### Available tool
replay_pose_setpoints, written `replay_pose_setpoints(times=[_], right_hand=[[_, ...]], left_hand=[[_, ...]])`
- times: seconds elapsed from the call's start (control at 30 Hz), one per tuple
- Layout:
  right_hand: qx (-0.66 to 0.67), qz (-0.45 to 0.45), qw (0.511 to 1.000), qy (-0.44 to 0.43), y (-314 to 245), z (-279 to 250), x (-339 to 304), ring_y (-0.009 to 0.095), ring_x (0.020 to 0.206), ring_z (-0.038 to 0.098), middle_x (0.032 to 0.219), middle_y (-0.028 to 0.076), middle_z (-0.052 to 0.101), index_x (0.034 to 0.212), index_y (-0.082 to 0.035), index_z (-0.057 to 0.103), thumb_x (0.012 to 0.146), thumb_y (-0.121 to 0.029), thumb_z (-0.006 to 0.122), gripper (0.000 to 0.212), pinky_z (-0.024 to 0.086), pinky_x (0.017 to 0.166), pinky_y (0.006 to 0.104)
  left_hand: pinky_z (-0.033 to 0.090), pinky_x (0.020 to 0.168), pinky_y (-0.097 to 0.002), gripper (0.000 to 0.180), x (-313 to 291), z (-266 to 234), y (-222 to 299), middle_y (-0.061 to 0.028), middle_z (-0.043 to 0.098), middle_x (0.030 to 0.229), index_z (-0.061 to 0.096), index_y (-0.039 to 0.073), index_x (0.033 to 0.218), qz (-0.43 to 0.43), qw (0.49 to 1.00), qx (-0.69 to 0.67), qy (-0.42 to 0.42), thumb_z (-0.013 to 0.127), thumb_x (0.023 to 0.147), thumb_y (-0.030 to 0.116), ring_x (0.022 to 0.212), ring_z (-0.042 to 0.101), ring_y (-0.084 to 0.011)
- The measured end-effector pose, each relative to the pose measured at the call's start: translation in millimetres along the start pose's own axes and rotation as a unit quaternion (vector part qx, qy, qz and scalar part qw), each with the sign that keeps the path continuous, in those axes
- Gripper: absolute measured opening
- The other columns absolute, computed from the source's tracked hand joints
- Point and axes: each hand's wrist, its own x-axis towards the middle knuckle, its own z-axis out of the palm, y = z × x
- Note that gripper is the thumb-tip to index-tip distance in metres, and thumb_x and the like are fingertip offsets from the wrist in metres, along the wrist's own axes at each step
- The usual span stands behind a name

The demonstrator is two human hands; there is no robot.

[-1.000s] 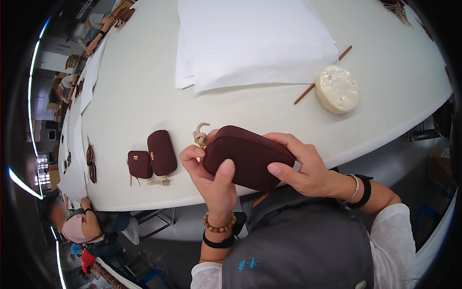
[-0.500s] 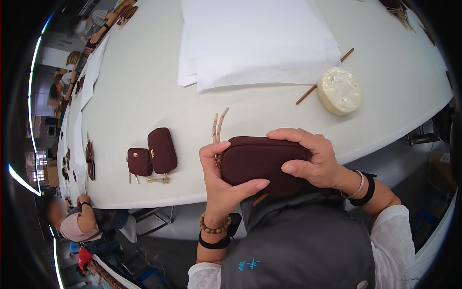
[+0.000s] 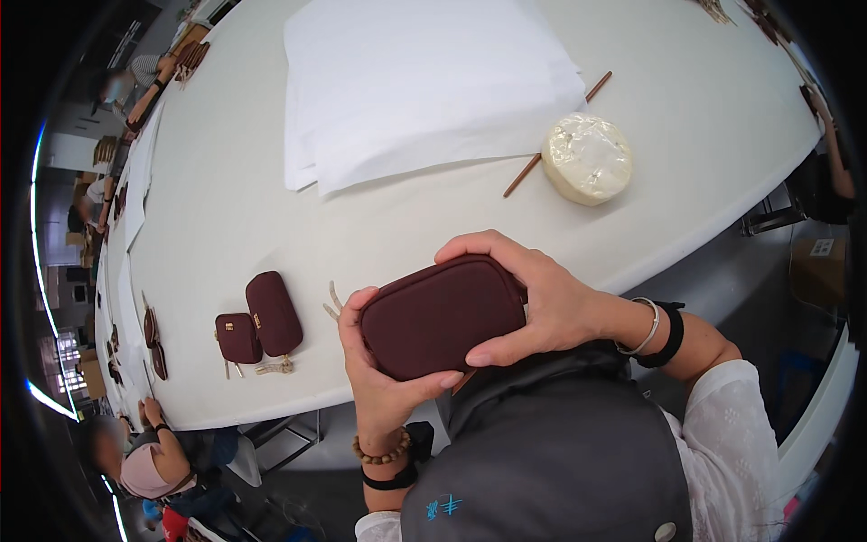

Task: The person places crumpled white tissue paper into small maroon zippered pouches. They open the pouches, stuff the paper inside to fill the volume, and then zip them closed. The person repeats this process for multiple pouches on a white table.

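Both hands are gripping a dark maroon pouch [image 3: 442, 316] just off the near edge of the white table [image 3: 226, 208], held up close to the person's chest. The left hand [image 3: 384, 384] is closing round the pouch's lower left corner, thumb lying along the bottom edge. The right hand [image 3: 533, 303] is wrapping over the top and right end, fingers curled across the upper edge, thumb underneath.

To do this well, the hands should be keeping the pouch flat between them, pressing at the two ends rather than the soft middle, so the shape stays true while the edges are being checked. A pale pull tab [image 3: 332, 303] is sticking out just beyond the left fingers; it is best kept free of the grip.

The pouch's long axis is running from the left hand up toward the right hand, slightly tilted, tab end pointing left.

Two smaller pouches [image 3: 260, 321] are lying well to the left of the left hand. A round wrapped disc [image 3: 587, 158] and a thin brown stick [image 3: 555, 135] are lying beyond the right hand, beside white sheets [image 3: 424, 81].
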Motion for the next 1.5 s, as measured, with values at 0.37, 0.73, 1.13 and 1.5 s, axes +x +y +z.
replay_pose_setpoints(times=[0.37, 0.73, 1.13, 1.5], right_hand=[[0.065, 0.079, 0.988, 0.113, 18, -4, 14, 0.008, 0.089, 0.056, 0.097, 0.004, 0.063, 0.108, -0.001, 0.059, 0.1, -0.025, 0.042, 0.031, 0.046, 0.079, 0.0233], [0.11, 0.14, 0.979, 0.1, 25, -6, 15, 0.007, 0.082, 0.056, 0.093, 0.005, 0.061, 0.117, 0.002, 0.053, 0.099, -0.03, 0.045, 0.037, 0.047, 0.072, 0.0219], [0.197, 0.199, 0.96, 0.032, 3, -2, 8, 0.014, 0.06, 0.063, 0.088, 0.014, 0.061, 0.121, 0.006, 0.042, 0.085, -0.025, 0.069, 0.054, 0.055, 0.052, 0.0238], [0.25, 0.185, 0.944, 0.108, -1, -6, 9, 0.017, 0.073, 0.066, 0.097, 0.015, 0.062, 0.123, 0.002, 0.041, 0.089, -0.029, 0.063, 0.051, 0.056, 0.055, 0.0266]], left_hand=[[0.046, 0.093, -0.0306, 0.036, 9, 15, -5, -0.0112, 0.053, 0.121, 0.043, 0.003, 0.129, -0.07, 0.993, -0.07, 0.063, 0.049, 0.096, 0.016, 0.11, 0.053, -0.0168], [0.052, 0.08, -0.0286, 0.037, 15, 18, -13, -0.0104, 0.057, 0.114, 0.047, 0.004, 0.128, -0.097, 0.99, -0.063, 0.08, 0.04, 0.1, 0.027, 0.102, 0.058, -0.0157], [0.058, 0.058, -0.0267, 0.086, 10, 20, 3, -0.0141, 0.048, 0.124, 0.024, 0.01, 0.143, -0.071, 0.994, -0.059, 0.059, 0.076, 0.075, 0.019, 0.1, 0.061, -0.0241], [0.056, 0.073, -0.0319, 0.095, -8, -9, 4, -0.0231, 0.055, 0.121, -0.004, 0.015, 0.15, -0.068, 0.997, -0.022, 0.022, 0.066, 0.086, 0.018, 0.102, 0.062, -0.0277]])
